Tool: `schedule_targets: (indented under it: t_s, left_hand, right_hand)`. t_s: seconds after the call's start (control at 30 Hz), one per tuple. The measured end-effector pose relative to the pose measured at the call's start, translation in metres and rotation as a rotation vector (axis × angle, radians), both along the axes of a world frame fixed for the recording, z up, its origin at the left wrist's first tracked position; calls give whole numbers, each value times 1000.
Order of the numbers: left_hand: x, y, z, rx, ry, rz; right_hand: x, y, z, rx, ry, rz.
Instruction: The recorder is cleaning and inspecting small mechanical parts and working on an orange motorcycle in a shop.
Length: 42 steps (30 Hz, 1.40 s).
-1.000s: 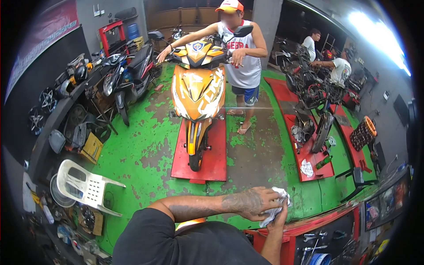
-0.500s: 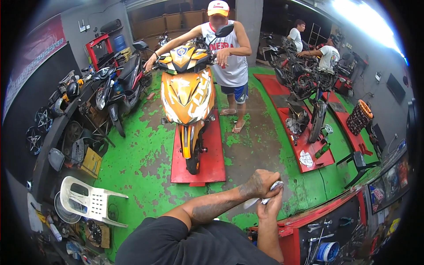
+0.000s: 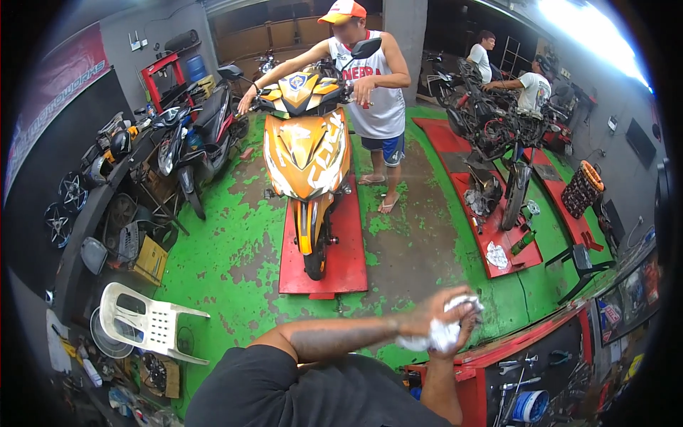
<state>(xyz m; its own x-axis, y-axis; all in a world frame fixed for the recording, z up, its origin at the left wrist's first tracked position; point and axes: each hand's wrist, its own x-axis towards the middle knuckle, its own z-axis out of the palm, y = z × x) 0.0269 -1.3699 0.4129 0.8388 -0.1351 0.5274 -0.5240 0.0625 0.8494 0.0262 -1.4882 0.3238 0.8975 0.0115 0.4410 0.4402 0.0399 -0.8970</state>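
Observation:
In front of me a crumpled white cloth is gripped by both of my hands, which are blurred by motion. My left hand comes across from the left and is closed on the cloth. My right hand, just right of it, is wrapped round the same cloth from below. Beneath them on the right stands a red tool cart with a dark top holding wrenches and a blue-and-white round container.
An orange scooter stands on a red platform, with a person behind it. A white chair is at left, beside a cluttered ledge. Co-workers are at a dismantled motorcycle; a black chair is at right.
My hands have shifted on the cloth, rising and then moving slightly right, with more of the cloth showing now. The person behind the scooter has turned their head.

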Motion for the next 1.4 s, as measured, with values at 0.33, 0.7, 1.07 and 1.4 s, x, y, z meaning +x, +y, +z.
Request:
schedule_targets:
  t_s: [0.33, 0.7, 1.07, 1.4]
  left_hand:
    - [-5, 17, 7, -350, 345, 76]
    - [15, 45, 1, -254, 214, 367]
    - [-7, 16, 6, -74, 226, 316]
    - [-4, 46, 1, 140, -17, 24]
  right_hand:
    - [-18, 45, 56, 89, -81, 112]
    - [-7, 29, 64, 135, -199, 210]
    - [2, 17, 42, 786, 140, 734]
    - [-10, 0, 38, -336, -241, 375]
